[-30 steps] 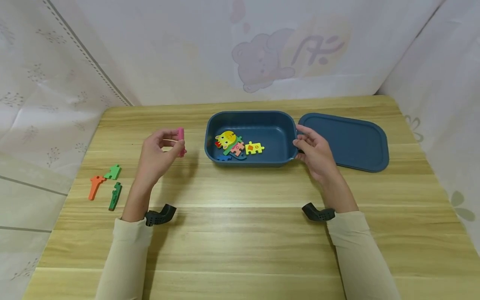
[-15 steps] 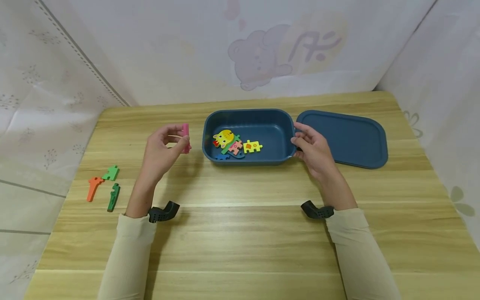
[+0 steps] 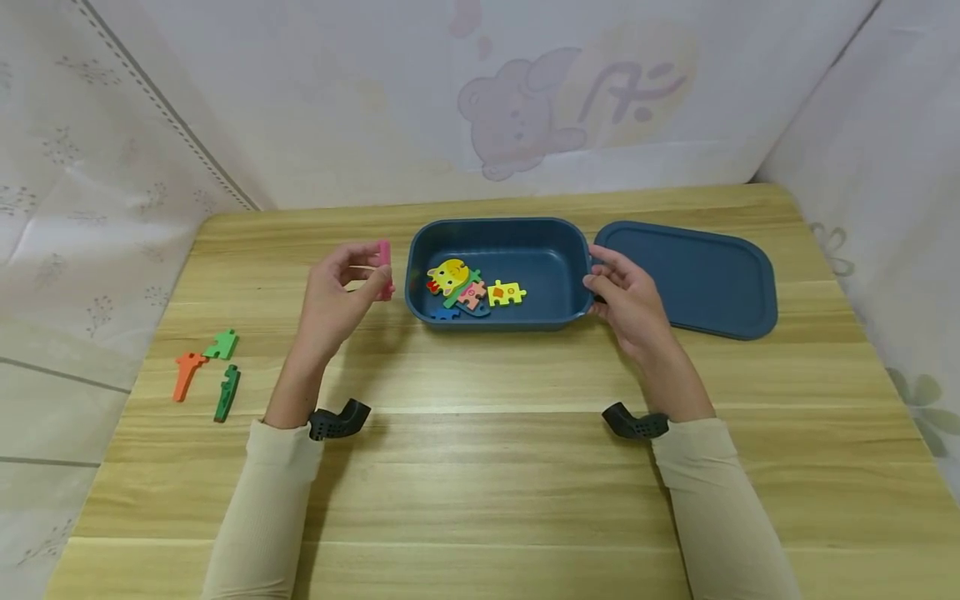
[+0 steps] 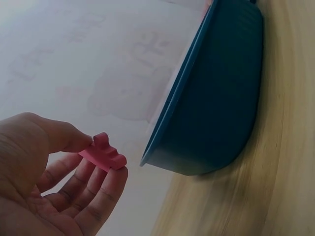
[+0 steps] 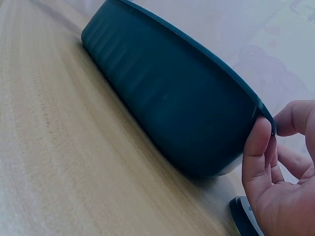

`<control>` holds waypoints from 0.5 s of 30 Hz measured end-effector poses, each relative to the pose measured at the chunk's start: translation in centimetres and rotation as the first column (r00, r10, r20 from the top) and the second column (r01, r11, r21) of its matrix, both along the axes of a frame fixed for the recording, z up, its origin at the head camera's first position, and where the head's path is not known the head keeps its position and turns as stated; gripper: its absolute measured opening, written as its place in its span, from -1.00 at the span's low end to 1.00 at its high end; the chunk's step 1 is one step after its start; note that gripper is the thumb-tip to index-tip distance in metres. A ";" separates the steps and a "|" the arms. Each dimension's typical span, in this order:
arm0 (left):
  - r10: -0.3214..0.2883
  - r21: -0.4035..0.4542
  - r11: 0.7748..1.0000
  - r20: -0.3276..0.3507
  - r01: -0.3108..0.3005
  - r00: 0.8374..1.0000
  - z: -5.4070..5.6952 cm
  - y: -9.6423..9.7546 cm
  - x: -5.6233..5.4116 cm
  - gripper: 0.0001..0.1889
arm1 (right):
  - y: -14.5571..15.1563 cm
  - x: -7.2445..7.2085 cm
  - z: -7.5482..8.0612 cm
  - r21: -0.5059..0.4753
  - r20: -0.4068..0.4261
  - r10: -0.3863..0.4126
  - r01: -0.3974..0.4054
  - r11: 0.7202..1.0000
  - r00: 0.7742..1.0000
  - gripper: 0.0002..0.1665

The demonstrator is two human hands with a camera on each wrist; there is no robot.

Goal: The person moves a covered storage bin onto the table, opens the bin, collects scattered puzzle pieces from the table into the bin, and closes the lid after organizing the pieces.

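Note:
A pink puzzle piece (image 4: 104, 155) is pinched between the thumb and fingers of my left hand (image 3: 341, 292), just left of the dark blue box (image 3: 498, 323). The piece is held on edge, raised near the height of the rim. My right hand (image 3: 632, 304) grips the box's right end, thumb and fingers on the rim (image 5: 263, 105). Inside the box, toward its left, lie a yellow animal-head piece (image 3: 450, 275), a pink-orange piece (image 3: 472, 294), a yellow piece (image 3: 506, 293) and a blue piece (image 3: 446, 314), some overlapping.
The matching blue lid (image 3: 690, 279) lies flat right of the box. On the left of the wooden table (image 3: 480, 500) are an orange piece (image 3: 187, 375), a light green piece (image 3: 222, 344) and a dark green piece (image 3: 227, 393). A patterned curtain (image 3: 337, 108) hangs behind the table.
My left hand has moved right with the pink puzzle piece, closer to the box. The right hand stays on the box's end, and the loose pieces lie as before.

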State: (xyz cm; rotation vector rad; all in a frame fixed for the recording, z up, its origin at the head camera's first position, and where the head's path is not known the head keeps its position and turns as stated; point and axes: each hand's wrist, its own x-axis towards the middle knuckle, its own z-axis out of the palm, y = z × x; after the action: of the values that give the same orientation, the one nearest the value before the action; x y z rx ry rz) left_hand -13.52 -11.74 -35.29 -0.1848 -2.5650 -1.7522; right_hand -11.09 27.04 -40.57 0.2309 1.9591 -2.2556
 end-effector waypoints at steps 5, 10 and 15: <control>-0.025 -0.006 1.000 -0.009 0.025 1.000 0.1 0.4 -0.3 -0.62 | 0.2 0.1 0.1 -0.005 -0.004 -0.001 0.001 1.000 1.000 -0.30; -0.045 -0.032 0.999 -0.031 0.044 0.999 0.2 0.8 -0.4 -0.62 | 0.2 0.0 0.0 -0.014 -0.011 0.000 0.000 1.000 1.000 -0.31; -0.085 -0.061 0.995 -0.058 0.081 0.995 0.5 1.6 -0.3 -0.63 | 0.1 -0.1 0.0 -0.007 0.007 -0.002 0.002 1.000 1.000 -0.32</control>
State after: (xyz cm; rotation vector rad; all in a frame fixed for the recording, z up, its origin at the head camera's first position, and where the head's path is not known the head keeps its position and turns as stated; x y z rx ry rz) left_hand -13.83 -10.14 -34.75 -0.3458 -2.6023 -1.6710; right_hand -11.15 27.13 -40.60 0.2402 1.9482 -2.2595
